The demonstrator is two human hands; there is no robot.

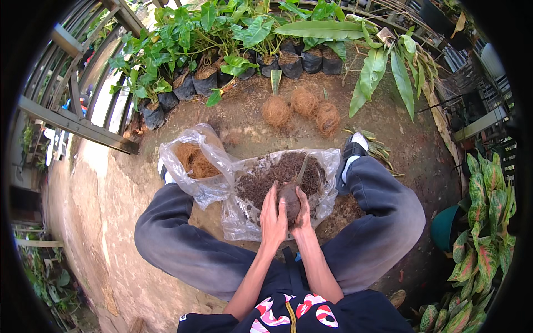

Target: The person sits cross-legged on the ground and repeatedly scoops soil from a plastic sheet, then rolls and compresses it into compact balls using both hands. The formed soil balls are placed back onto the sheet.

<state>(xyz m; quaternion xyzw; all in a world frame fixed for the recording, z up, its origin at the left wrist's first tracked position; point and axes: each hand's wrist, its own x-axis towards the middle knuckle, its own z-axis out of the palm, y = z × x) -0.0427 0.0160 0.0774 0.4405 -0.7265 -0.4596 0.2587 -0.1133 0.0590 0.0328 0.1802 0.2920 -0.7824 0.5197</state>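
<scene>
Between my two palms is a ball of dark potting mix (291, 197), with a snake plant leaf (302, 168) sticking up out of its top. My left hand (273, 212) cups the ball from the left, and my right hand (302, 210) presses on it from the right. Soil smudges my fingers. Under the hands lies a clear plastic sheet or opened bag (250, 224) bearing loose dark potting mix (260, 183). To its left, an open clear plastic bag (212, 137) holds brown coconut fibre (195, 160).
Beyond the bags sit three fibre-wrapped balls (277, 111), at least one with a leaf cutting. Black polybags (205, 84) of leafy plants line the back. Cut leaves (377, 147) lie by my right shoe (354, 154). A green pot (445, 228) and patterned foliage (485, 220) stand at right.
</scene>
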